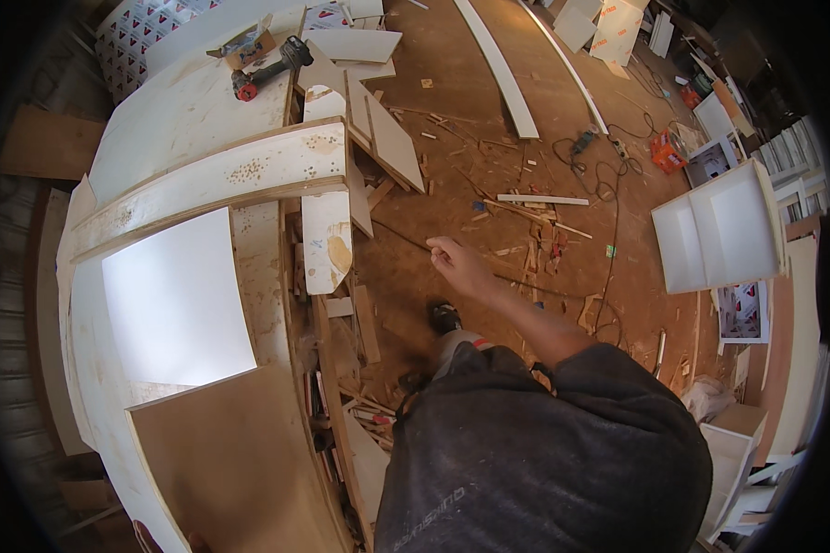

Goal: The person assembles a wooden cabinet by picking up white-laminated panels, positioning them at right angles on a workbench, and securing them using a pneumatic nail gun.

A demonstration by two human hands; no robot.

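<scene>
A brown-faced board (221,452) lies at the near left on the workbench, partly over a white sheet (180,300). At the bottom edge of the picture, a little of my left hand (194,543) shows at the board's side edge, apparently gripping it; most of that hand is cut off. My right hand (459,264) hangs over the floor, right of the bench. Its fingers are loosely curled, and I see nothing in them. A cordless power tool (275,70) rests at the far end of the bench.
A long white plank (217,180) with many holes crosses the bench. Wood offcuts (535,217) and a dark cable (609,240) litter the brown floor. White open boxes (719,230) stand at the right. Long white strips (500,69) lie at the far side.
</scene>
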